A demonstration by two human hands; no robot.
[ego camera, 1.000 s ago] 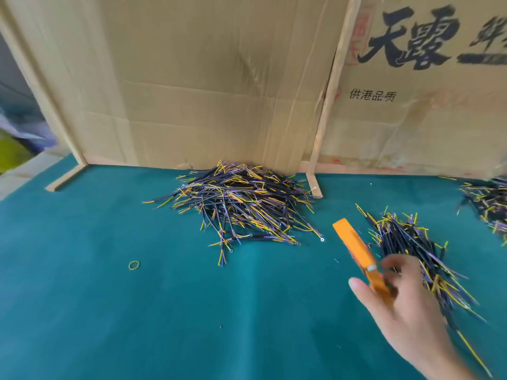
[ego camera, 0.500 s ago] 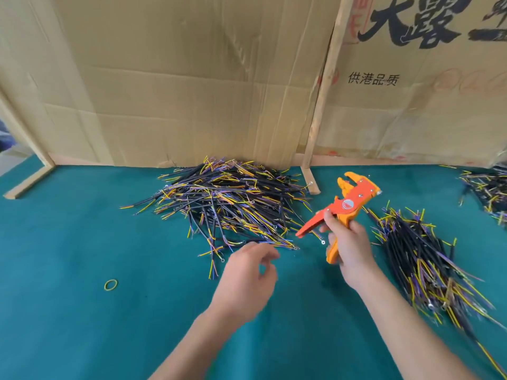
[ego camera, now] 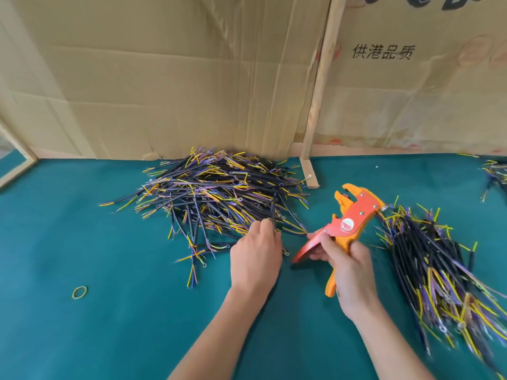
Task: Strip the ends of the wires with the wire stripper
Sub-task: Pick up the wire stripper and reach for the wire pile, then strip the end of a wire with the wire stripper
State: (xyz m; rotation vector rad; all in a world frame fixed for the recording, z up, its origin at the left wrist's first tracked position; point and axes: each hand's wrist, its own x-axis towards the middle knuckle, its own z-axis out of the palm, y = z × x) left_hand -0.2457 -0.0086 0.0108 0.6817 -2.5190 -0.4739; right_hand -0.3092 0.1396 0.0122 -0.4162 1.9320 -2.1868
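Observation:
A big pile of short black wires (ego camera: 214, 196) with yellow and purple ends lies at the middle back of the green table. My left hand (ego camera: 255, 256) rests at the pile's near right edge, fingertips pinched on one black wire (ego camera: 273, 212) that stands up from the pile. My right hand (ego camera: 348, 272) grips the handles of an orange wire stripper (ego camera: 348, 218), jaws pointing up and away, just right of my left hand. A second pile of wires (ego camera: 436, 267) lies to the right of the stripper.
Cardboard sheets (ego camera: 164, 78) stand as a wall along the table's back, with a wooden strip (ego camera: 319, 86) between them. A yellow rubber band (ego camera: 79, 292) lies on the green cloth (ego camera: 82, 242) at the left. A few more wires (ego camera: 496, 174) lie at the far right edge.
My left hand came into view and reached forward to the pile's edge, pinching a wire. My right hand lifted the stripper off the table and holds it upright.

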